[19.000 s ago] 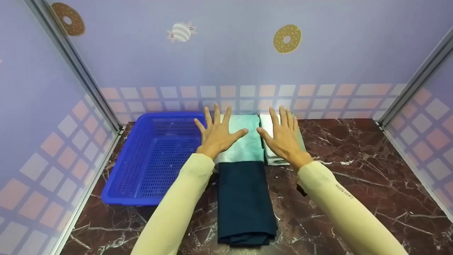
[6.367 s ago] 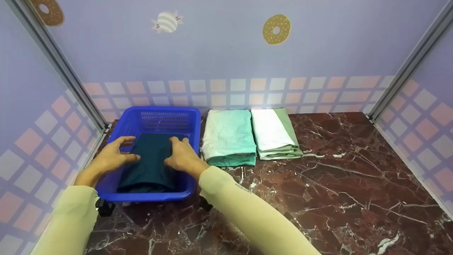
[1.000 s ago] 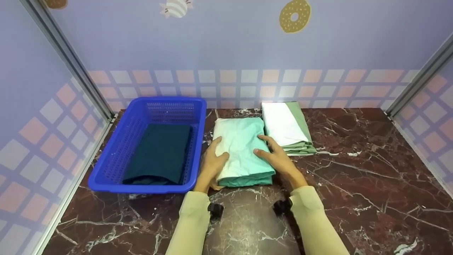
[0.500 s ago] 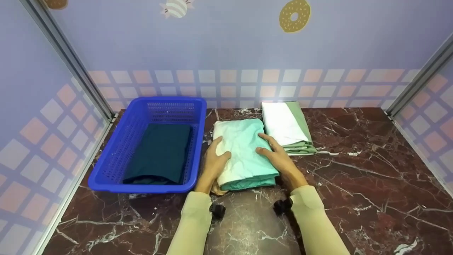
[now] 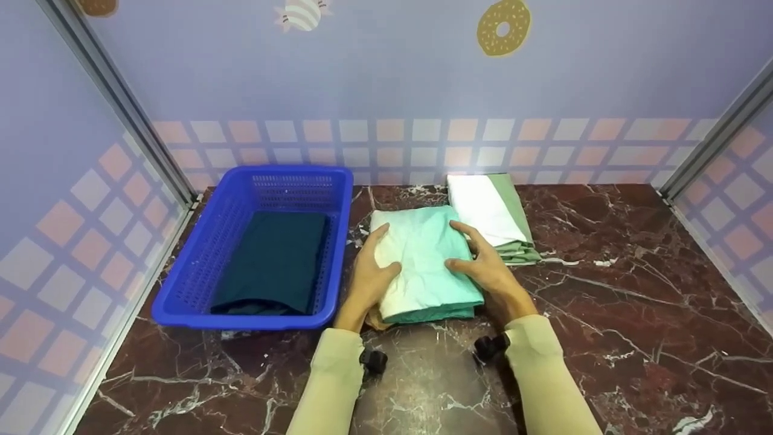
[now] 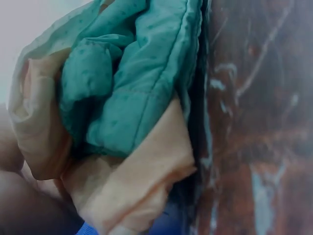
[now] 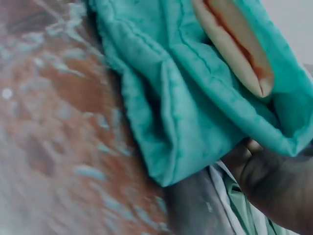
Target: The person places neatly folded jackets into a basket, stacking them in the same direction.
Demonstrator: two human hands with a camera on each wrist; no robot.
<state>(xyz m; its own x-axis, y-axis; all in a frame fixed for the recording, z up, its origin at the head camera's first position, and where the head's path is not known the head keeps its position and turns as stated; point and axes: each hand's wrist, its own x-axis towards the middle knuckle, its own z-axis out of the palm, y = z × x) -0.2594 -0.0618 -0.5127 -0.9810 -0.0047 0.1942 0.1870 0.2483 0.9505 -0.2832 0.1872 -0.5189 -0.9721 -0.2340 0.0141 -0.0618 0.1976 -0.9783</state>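
A folded cloth (image 5: 426, 260), white fading into teal, lies between both hands on the marble-patterned surface. My left hand (image 5: 368, 278) grips its left side, thumb on top and the other fingers at the edge. On the opposite side my right hand (image 5: 488, 273) holds it the same way. The left wrist view shows the cloth's layered teal folds (image 6: 132, 98) and a peach-coloured part (image 6: 146, 171). Its near end with loose layers appears in the right wrist view, with part of the right hand (image 7: 281, 181) beneath. The fingertips under the cloth are hidden.
A blue perforated basket (image 5: 172, 290) stands on the left with a folded dark navy cloth (image 5: 275, 260) inside. Behind the right hand lies a white and green folded cloth (image 5: 489, 211). Walls (image 5: 386, 72) enclose the back and both sides.
Over the last second both hands have drawn the teal cloth slightly toward me and to the right. Earlier, the navy cloth went from the tabletop into the basket.
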